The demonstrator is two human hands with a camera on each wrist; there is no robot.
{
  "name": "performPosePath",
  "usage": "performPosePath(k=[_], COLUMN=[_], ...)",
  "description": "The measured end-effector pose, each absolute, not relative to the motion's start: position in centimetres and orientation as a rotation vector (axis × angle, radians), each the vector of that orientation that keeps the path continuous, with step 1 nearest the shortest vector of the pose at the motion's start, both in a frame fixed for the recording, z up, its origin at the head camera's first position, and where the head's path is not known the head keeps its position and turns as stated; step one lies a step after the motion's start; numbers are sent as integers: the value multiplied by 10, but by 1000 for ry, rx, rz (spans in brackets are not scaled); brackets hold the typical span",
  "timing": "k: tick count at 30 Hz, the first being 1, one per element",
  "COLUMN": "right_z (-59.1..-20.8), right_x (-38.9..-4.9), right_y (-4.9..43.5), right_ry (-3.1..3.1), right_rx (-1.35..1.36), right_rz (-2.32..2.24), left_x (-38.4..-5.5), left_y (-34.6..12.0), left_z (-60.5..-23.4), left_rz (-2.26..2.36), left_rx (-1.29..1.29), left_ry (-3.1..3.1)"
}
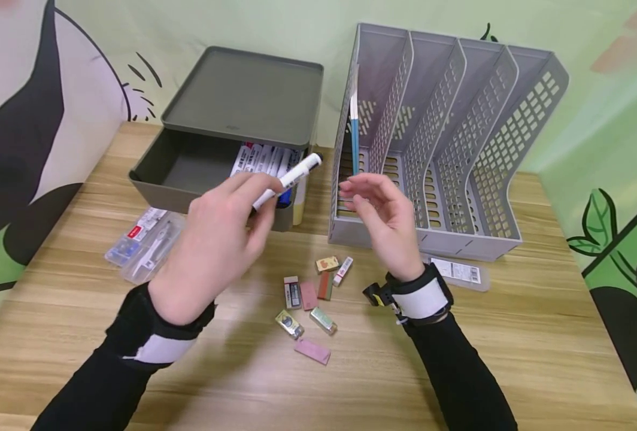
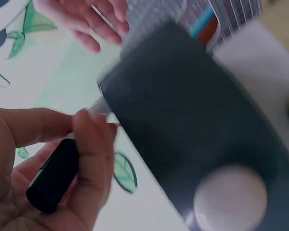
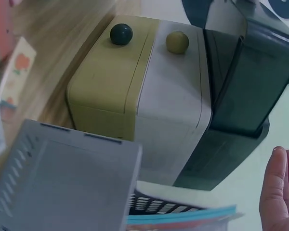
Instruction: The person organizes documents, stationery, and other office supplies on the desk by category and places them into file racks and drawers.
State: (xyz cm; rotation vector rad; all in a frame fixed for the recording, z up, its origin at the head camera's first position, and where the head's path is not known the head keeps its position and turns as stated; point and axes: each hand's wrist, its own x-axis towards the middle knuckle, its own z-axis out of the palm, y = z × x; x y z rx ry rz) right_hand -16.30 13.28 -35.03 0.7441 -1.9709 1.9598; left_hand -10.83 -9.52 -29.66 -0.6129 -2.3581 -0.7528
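Observation:
Between the thumb and fingers of my left hand [image 1: 218, 230] is a white marker [image 1: 297, 173]; its dark end points up to the right in the head view. In the left wrist view, a black end of the marker [image 2: 54, 177] sticks out toward the palm. My left hand is in front of a grey box [image 1: 159, 194] with several white markers [image 1: 264, 159] inside. My right hand [image 1: 388, 221] holds nothing, its fingers slightly bent, in front of a grey file rack [image 1: 431, 236]. The right wrist view catches only its fingers [image 3: 274, 187].
Several erasers [image 1: 309, 294] lie mid-table. A clear plastic case [image 1: 151, 245] sits left of them, a flat clear package [image 1: 461, 274] by the rack. Blue-edged folders [image 1: 355, 140] stand in the leftmost slot. Yellow [image 3: 98, 94] and white drawers [image 3: 176, 91] with round knobs face the right wrist camera.

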Motion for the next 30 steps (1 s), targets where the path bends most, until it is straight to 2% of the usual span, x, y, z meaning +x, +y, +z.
performPosePath(k=[12,18,30], right_z=[-332,-329,-333], right_x=[-164,-166,-168], right_y=[95,93,93], right_ry=[-2247,-2331,-2326], right_rx=[1193,1195,1192], right_rz=[1266,1125,1206], left_x=[-119,-133,-158], left_y=[-142,-154,-152], left_z=[-284,-283,-284], left_rz=[-663,-645,-734], left_rx=[-288,-237,-198], left_ry=[-2571,-2646,-2834])
